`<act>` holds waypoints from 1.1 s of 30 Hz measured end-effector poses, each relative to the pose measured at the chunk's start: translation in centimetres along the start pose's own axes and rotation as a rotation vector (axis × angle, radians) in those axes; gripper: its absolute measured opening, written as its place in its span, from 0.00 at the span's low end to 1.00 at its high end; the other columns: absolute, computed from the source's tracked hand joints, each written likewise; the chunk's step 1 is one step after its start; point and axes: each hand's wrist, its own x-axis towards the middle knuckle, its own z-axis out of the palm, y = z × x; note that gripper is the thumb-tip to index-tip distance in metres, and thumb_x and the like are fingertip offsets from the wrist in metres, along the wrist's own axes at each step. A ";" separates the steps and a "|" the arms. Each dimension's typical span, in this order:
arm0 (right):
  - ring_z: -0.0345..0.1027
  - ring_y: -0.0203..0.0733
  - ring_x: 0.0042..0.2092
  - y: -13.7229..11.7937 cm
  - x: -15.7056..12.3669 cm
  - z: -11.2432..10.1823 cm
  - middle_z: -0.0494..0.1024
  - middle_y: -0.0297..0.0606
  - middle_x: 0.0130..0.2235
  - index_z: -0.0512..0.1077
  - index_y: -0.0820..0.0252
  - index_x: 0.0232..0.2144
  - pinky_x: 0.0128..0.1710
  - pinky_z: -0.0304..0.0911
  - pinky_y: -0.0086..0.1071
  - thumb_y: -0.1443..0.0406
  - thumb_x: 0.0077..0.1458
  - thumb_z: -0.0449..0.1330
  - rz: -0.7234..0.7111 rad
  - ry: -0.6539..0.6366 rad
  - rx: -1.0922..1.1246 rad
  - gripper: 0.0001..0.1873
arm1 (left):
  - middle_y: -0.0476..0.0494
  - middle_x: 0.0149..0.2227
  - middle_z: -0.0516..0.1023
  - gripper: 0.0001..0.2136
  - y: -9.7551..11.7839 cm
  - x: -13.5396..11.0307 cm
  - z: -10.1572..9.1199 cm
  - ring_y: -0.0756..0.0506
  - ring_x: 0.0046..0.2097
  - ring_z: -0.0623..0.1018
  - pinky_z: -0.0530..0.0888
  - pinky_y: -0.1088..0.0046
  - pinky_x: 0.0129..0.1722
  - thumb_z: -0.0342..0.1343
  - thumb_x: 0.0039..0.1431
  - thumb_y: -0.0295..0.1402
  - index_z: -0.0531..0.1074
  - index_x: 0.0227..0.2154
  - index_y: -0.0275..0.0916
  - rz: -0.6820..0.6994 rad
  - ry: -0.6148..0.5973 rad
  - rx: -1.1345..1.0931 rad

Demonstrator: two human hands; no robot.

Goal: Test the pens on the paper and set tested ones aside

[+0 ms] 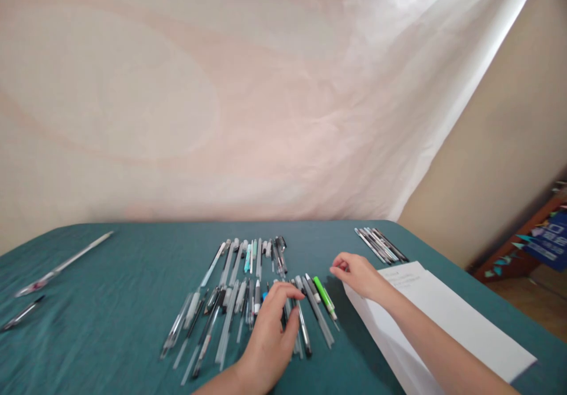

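My left hand hovers over the near part of a large group of pens, its thumb and index finger apart in a curve and no pen visibly held. It covers some of the pens; whether a fingertip touches one I cannot tell. Just right of its fingers lie a black-tipped clear pen and a bright green pen. My right hand is above the cloth between the green pen and the white paper. Its fingers are curled together, and nothing shows in them.
A second row of pens lies farther back. At the back right, several pens lie side by side. A long pale stick-like item and a dark pen lie far left. A pale curtain hangs behind the green-clothed table.
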 end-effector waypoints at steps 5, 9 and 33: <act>0.67 0.38 0.31 -3.2 -2.5 1.2 0.74 0.35 0.31 0.68 0.59 0.36 0.32 0.59 0.29 0.62 0.50 0.56 -0.115 -0.006 0.194 0.11 | 0.43 0.40 0.68 0.12 -0.1 0.1 0.0 0.44 0.45 0.69 0.65 0.67 0.46 0.45 0.53 0.20 0.67 0.35 0.41 0.007 0.009 0.009; 0.65 0.36 0.30 -3.7 -3.4 1.8 0.71 0.34 0.33 0.66 0.58 0.39 0.31 0.58 0.29 0.63 0.50 0.56 -0.122 -0.026 0.214 0.12 | 0.44 0.39 0.68 0.12 -0.1 0.1 0.1 0.45 0.45 0.69 0.65 0.68 0.46 0.45 0.53 0.20 0.67 0.35 0.41 0.022 0.018 0.018; 0.59 0.35 0.25 -3.6 -3.3 0.4 0.68 0.32 0.22 0.62 0.59 0.20 0.24 0.46 0.26 0.70 0.44 0.52 -0.040 -0.120 0.084 0.04 | 0.44 0.39 0.68 0.11 -0.1 0.1 0.2 0.45 0.44 0.69 0.65 0.67 0.45 0.45 0.55 0.21 0.68 0.34 0.41 0.023 0.012 0.015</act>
